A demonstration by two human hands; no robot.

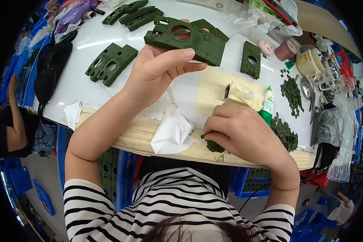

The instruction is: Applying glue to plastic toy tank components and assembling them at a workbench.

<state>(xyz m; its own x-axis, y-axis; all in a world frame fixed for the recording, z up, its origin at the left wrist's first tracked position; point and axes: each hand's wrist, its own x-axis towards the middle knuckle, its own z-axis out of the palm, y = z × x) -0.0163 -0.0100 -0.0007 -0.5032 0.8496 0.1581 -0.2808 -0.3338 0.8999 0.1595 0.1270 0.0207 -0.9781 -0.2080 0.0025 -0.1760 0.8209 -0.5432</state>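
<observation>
Green model-vehicle hull (203,45), one: above the far middle of the table (80,90), gripped by the left hand (159,68), thumb along its near side, other fingers around and beneath. Probably light, stiff plastic, fine details fragile; best held by its long sides. Right hand (244,129), one: fingers drawn together at small green parts (215,147), near edge; pinching one, cannot tell.

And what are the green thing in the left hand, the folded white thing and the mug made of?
The green piece: probably plastic, matte, with crisp moulded detail.
The white sheet: likely paper, dull, sharply creased.
The mug: smooth and pale, maybe ceramic or enamel; can't tell which.
</observation>
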